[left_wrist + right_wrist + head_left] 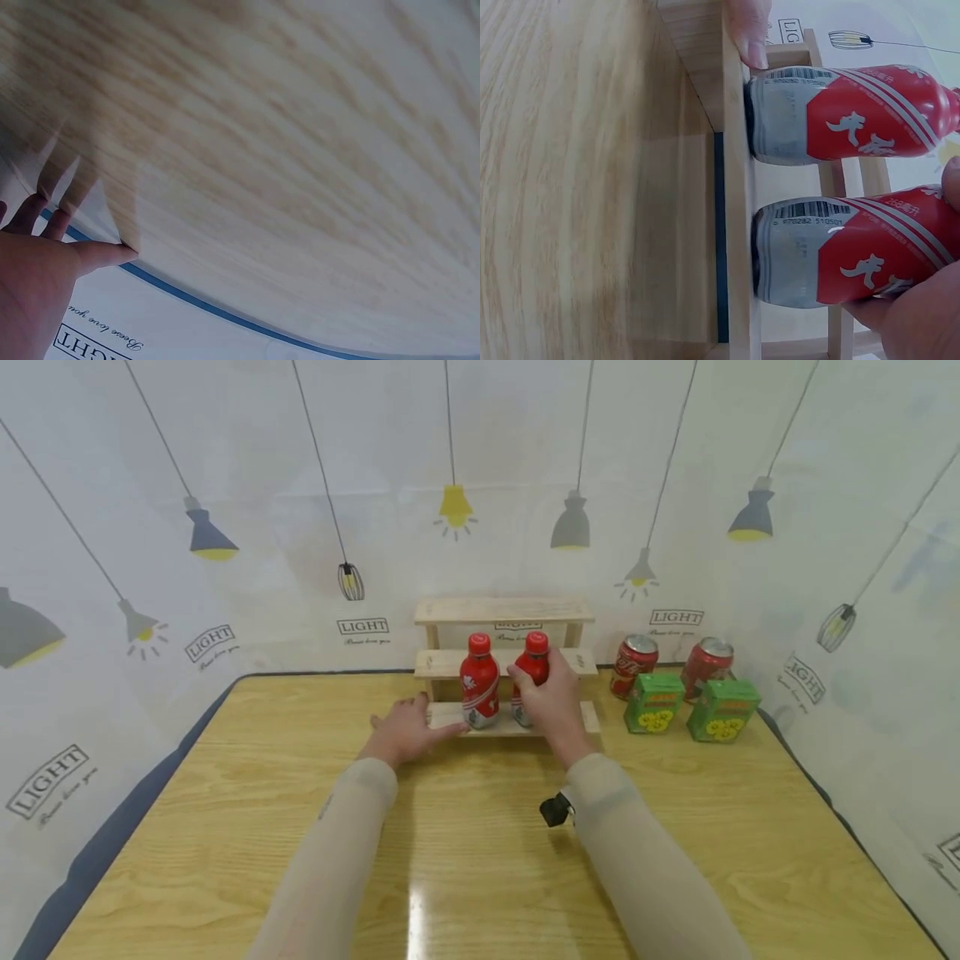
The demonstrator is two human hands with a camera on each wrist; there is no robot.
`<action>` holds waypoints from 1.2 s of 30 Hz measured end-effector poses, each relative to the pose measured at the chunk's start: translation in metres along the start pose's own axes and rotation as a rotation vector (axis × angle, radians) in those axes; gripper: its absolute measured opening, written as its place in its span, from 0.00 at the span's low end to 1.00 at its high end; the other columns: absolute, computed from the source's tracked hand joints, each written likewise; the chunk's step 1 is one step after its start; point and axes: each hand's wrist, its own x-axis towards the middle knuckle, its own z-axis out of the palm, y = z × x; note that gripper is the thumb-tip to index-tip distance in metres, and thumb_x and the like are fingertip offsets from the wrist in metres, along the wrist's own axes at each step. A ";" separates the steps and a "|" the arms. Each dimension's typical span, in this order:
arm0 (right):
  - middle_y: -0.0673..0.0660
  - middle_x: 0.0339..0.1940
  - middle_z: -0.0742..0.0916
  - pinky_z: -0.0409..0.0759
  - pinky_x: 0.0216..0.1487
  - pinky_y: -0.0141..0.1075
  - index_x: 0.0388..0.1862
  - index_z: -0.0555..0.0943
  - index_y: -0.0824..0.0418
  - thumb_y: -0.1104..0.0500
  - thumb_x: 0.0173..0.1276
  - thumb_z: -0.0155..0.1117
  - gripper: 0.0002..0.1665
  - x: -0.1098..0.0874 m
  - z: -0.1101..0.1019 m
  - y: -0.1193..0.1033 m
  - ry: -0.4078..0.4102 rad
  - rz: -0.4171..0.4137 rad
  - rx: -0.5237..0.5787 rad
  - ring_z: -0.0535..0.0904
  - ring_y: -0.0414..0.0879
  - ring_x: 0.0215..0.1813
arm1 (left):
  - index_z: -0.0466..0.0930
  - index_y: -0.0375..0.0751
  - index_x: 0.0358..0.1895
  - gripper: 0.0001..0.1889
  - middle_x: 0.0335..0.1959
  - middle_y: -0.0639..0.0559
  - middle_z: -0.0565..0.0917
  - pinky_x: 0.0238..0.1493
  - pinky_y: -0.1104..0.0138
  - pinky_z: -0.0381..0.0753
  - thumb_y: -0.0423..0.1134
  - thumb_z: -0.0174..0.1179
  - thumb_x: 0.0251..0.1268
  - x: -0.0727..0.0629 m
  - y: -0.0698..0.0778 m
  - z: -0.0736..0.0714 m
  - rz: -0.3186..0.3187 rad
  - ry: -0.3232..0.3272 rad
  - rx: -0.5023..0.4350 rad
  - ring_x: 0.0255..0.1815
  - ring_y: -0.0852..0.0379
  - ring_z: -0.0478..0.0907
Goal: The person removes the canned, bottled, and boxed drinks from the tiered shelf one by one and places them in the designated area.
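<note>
Two red bottles with silver-white bases stand upright on the bottom tier of a wooden step rack. My right hand grips the right bottle, with the thumb on its near left and the fingers behind it. That bottle's base is at the bottom board in the right wrist view. Beside it stands the left bottle, a gap between the two. My left hand rests at the left end of the bottom tier, fingers spread, thumb along the board near the left bottle's base.
To the right of the rack stand two red cans, a left can and a right can. In front of them are two green drink cartons, a left carton and a right carton. Behind the wooden table hangs a printed cloth.
</note>
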 end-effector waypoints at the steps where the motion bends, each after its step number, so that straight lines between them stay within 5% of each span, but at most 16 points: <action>1: 0.61 0.61 0.86 0.83 0.71 0.56 0.67 0.73 0.59 0.49 0.77 0.70 0.28 0.000 -0.002 0.000 -0.005 0.003 0.000 0.84 0.58 0.63 | 0.57 0.38 0.84 0.75 0.82 0.35 0.68 0.74 0.15 0.45 0.97 0.43 0.43 0.000 0.000 0.000 0.001 -0.003 -0.001 0.85 0.31 0.60; 17: 0.64 0.67 0.83 0.77 0.77 0.57 0.75 0.68 0.61 0.46 0.77 0.69 0.36 -0.005 -0.037 0.012 0.011 0.085 -0.019 0.81 0.60 0.68 | 0.57 0.38 0.84 0.74 0.83 0.36 0.67 0.75 0.16 0.43 0.97 0.43 0.44 0.003 0.005 -0.001 0.008 -0.007 0.000 0.86 0.32 0.59; 23: 0.66 0.68 0.83 0.76 0.77 0.59 0.75 0.68 0.62 0.46 0.78 0.68 0.36 -0.017 -0.054 0.010 0.040 0.101 -0.065 0.80 0.62 0.69 | 0.58 0.38 0.84 0.74 0.83 0.36 0.67 0.75 0.16 0.43 0.97 0.42 0.45 0.003 0.006 -0.001 0.012 -0.006 0.000 0.86 0.32 0.58; 30: 0.67 0.67 0.83 0.78 0.75 0.58 0.74 0.72 0.64 0.53 0.76 0.72 0.34 -0.034 -0.073 0.011 0.010 0.095 0.009 0.80 0.61 0.69 | 0.57 0.38 0.84 0.73 0.83 0.36 0.66 0.75 0.16 0.43 0.96 0.44 0.46 -0.001 0.001 0.000 -0.007 -0.003 0.007 0.85 0.32 0.59; 36: 0.66 0.68 0.83 0.78 0.75 0.56 0.74 0.72 0.63 0.51 0.74 0.73 0.36 -0.047 -0.096 0.015 0.043 0.167 -0.006 0.80 0.60 0.69 | 0.58 0.37 0.83 0.72 0.82 0.35 0.68 0.75 0.16 0.43 0.95 0.44 0.47 -0.002 0.001 0.000 0.006 0.001 -0.006 0.85 0.32 0.59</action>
